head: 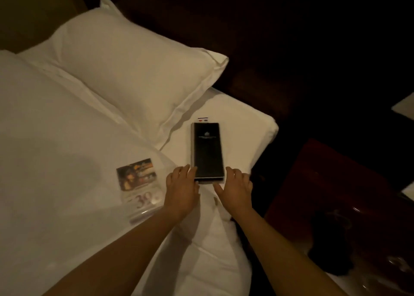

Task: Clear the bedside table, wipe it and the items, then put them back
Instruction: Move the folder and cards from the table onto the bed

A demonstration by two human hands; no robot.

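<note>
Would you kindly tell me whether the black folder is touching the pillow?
Apart. The head view shows a strip of bare sheet between the left edge of the folder and the hem of the pillow.

Black folder (pixel 207 150): slim, rectangular, a small pale emblem near its far end. It lies flat on the white sheet, long axis pointing away from the person. Its near short end sits between the fingers of the left hand (pixel 182 188), which touch its left corner, and those of the right hand (pixel 235 187), just beside its right corner.

Small white card (pixel 202 119): just beyond the folder's far end.

Printed leaflet in clear holder (pixel 139 179): flat, left of the left fingers.

Bedside table (pixel 324 183): glossy dark red top, right of the right fingers.
</note>
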